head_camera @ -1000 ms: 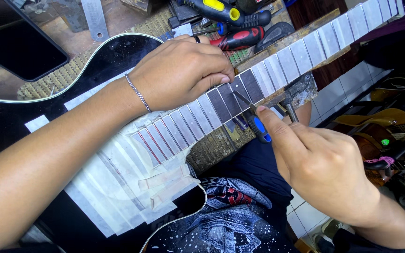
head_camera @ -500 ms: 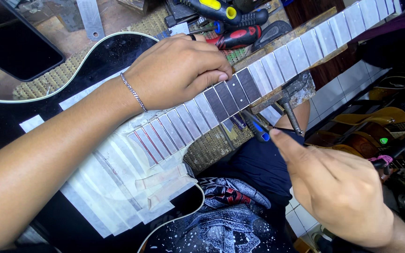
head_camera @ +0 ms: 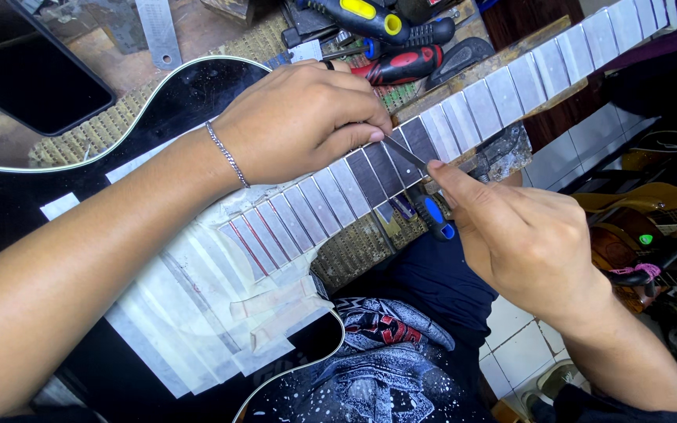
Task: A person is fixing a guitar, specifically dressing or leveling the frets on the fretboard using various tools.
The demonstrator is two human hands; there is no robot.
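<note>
A black electric guitar body (head_camera: 9,204) lies across the bench, its neck (head_camera: 503,94) running up to the right with strips of pale masking tape between the frets. My left hand (head_camera: 299,117) rests on the fretboard, its fingertips pressing the far end of a thin metal file (head_camera: 405,150). My right hand (head_camera: 523,235) pinches the near end of that file, which has a blue handle (head_camera: 435,217). The file lies across a fret where the dark wood is bare. More tape strips (head_camera: 197,305) cover the body near the neck joint.
Screwdrivers with yellow (head_camera: 362,12) and red (head_camera: 401,63) handles lie behind the neck. A dark phone (head_camera: 25,70) and a steel ruler (head_camera: 158,31) sit at the back left. Other guitars (head_camera: 652,219) stand at right. My lap is under the neck.
My right hand has moved back up to the neck and the file now lies across the fret again, after sliding off toward me half a second ago. My left hand stays put.
</note>
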